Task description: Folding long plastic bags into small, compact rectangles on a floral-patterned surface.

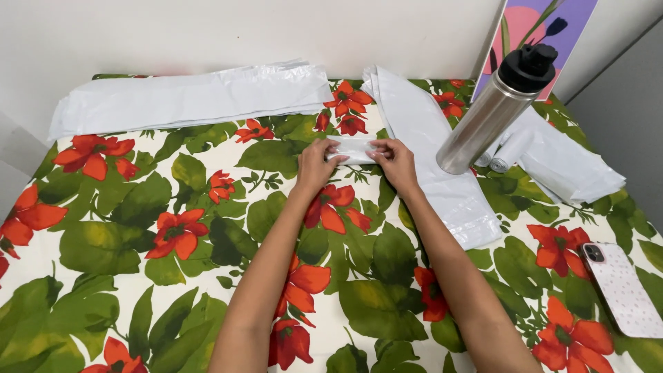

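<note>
Nearest the camera, a surface [103, 249] covered by a cloth printed with red flowers and green leaves is seen, and a phone in a pale speckled case [625, 290] lies flat at its right edge. Further in, a small folded white plastic bag [353, 149] is held at mid-surface: the left hand [316, 166] grips its left end and the right hand [395, 160] its right end, the fingers of both closed narrowly on the plastic. Just beside the right hand a long flattened white plastic bag [442, 166] is spread. Beyond it a brushed steel bottle with a black lid [494, 110] stands, partly hiding two small white rolls [507, 150] and more folded white plastic [573, 166]. Farthest, a stack of flat white bags [193, 100] lies along the wall.
</note>
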